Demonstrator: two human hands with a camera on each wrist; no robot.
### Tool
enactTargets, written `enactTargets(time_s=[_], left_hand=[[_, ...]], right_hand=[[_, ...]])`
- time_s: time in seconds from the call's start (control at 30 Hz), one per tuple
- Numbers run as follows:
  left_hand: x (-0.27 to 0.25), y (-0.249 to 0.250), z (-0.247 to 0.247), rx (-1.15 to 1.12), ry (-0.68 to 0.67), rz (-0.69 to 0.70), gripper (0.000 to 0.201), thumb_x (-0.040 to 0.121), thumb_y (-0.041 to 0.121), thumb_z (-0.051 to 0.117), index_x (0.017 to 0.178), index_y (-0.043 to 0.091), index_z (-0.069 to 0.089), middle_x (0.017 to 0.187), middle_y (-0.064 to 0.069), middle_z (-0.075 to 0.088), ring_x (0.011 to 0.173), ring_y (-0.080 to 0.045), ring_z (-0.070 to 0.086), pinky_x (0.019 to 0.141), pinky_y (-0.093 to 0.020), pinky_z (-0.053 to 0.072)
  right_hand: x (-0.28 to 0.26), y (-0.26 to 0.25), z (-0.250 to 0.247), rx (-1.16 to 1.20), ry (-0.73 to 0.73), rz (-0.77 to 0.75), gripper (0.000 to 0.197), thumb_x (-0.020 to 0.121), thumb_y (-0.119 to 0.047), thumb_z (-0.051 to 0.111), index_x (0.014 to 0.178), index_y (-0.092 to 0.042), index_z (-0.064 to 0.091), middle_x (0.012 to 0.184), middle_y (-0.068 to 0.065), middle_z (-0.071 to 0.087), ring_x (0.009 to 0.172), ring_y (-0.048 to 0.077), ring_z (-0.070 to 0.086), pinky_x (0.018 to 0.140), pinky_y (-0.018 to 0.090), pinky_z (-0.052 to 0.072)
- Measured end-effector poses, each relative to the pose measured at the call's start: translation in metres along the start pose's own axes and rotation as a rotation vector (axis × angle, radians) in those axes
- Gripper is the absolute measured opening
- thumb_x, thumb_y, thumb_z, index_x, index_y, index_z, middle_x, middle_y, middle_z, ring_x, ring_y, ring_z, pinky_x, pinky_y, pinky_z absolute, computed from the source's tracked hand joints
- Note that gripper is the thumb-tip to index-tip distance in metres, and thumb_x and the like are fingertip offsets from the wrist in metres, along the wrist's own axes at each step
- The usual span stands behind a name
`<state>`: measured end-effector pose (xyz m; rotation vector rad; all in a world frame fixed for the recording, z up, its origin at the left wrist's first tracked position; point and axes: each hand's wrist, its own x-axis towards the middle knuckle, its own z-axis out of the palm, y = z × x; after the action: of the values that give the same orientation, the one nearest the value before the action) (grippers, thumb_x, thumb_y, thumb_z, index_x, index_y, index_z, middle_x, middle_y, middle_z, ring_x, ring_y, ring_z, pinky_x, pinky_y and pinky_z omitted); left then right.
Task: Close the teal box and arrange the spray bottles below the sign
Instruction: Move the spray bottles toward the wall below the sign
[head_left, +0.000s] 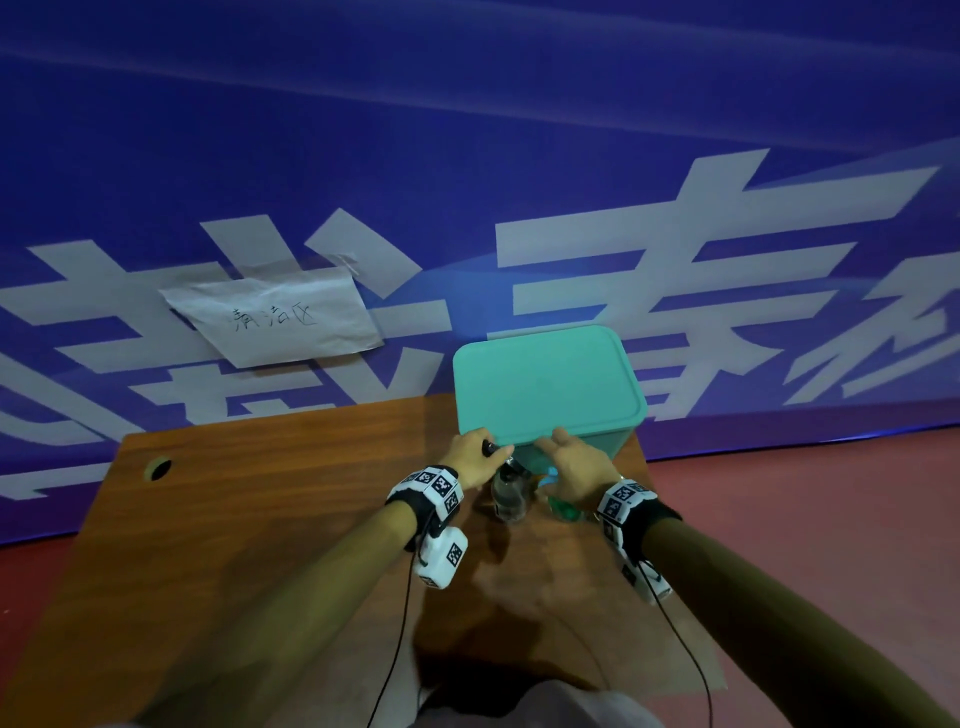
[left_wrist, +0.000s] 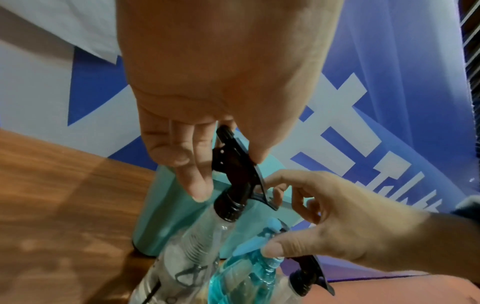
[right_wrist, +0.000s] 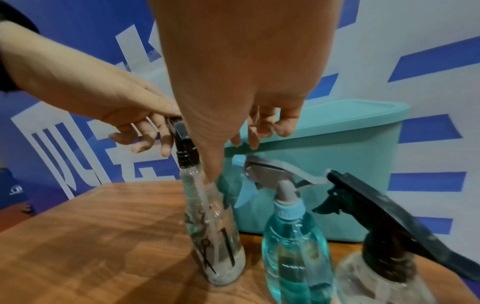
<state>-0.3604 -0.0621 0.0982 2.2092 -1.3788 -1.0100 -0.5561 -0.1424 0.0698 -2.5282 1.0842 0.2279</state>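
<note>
Beside the lidded teal box (head_left: 545, 384), the left hand (head_left: 470, 457) pinches the clear spray bottle (right_wrist: 213, 226) by its black trigger head while the right hand (head_left: 571, 462) hovers spread; best lift it straight up, clearing the blue bottle (right_wrist: 293, 246), toward the paper sign (head_left: 275, 317).

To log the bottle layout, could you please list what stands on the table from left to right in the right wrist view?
Clear bottle with scissor print → blue-liquid spray bottle → clear bottle with black trigger. The teal box stands behind them, lid on.
</note>
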Motion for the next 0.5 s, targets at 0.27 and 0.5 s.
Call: enactTargets(time_s=[0.27,0.5], left_hand=[[-0.001,0.013,0.01,0.023,-0.023,-0.127,0.018,0.091,0.034,0.058,0.092,0.016,0.056,0.084,-0.009,0.069,0.089,-0.032,0.07,0.073,-0.038,0.055],[-0.012,0.015,0.025,0.229,-0.035,-0.068,0.009,0.088,0.025,0.062,0.087,0.021,0.053,0.098,-0.006,0.065,0.092,-0.03,0.063,0.079,-0.038,0.051]], right_hand=[[-0.007,0.002,0.014,-0.218,-0.076,0.145,0.027,0.095,-0.019,0.059,0.121,-0.015,0.061,0.123,0.009,0.056,0.112,0.032,0.063,0.085,0.043,0.053],[0.003,-0.007,0.017,-0.166,-0.099,0.141,0.02,0.094,-0.008,0.06,0.113,-0.008,0.064,0.117,0.014,0.064,0.105,0.036,0.067,0.082,0.043,0.055]])
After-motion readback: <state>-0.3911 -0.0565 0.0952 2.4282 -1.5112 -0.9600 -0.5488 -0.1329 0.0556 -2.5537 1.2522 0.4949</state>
